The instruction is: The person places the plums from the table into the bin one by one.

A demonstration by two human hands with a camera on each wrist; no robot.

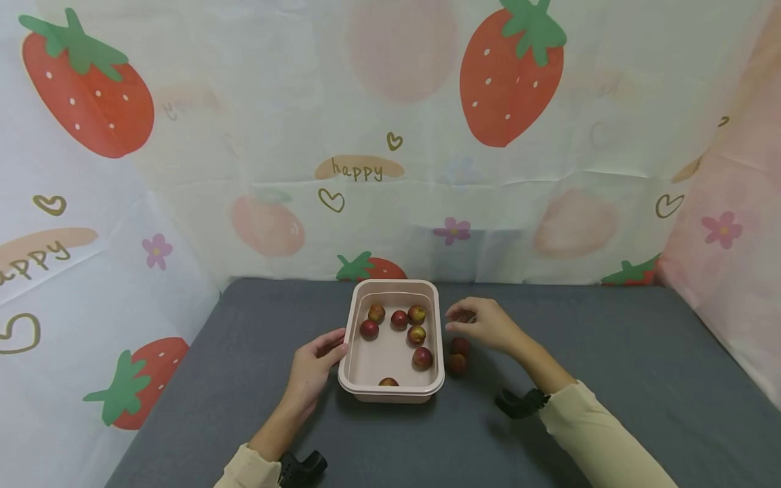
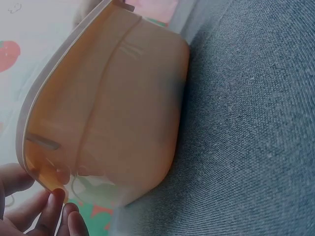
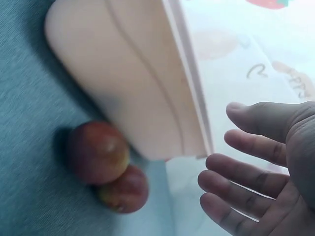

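A pale pink plastic box (image 1: 390,391) stands on the table, with several small red-yellow plums (image 1: 422,358) inside it. My left hand (image 1: 310,374) holds the box's left rim between thumb and fingers; in the left wrist view its fingertips (image 2: 57,195) meet the rim at one corner. To the right of the box, my right hand (image 1: 488,325) hovers with relaxed, parted fingers and holds nothing. Two more plums lie on the cloth by the box's right wall, one nearer (image 3: 98,152) and one farther (image 3: 125,191) in the right wrist view, below the right hand.
Dark grey cloth (image 1: 244,352) covers the table. Behind and along both sides hangs a white curtain (image 1: 274,122) printed with strawberries, hearts and flowers. A black wrist strap (image 1: 521,403) sits on the right forearm, another (image 1: 303,468) on the left.
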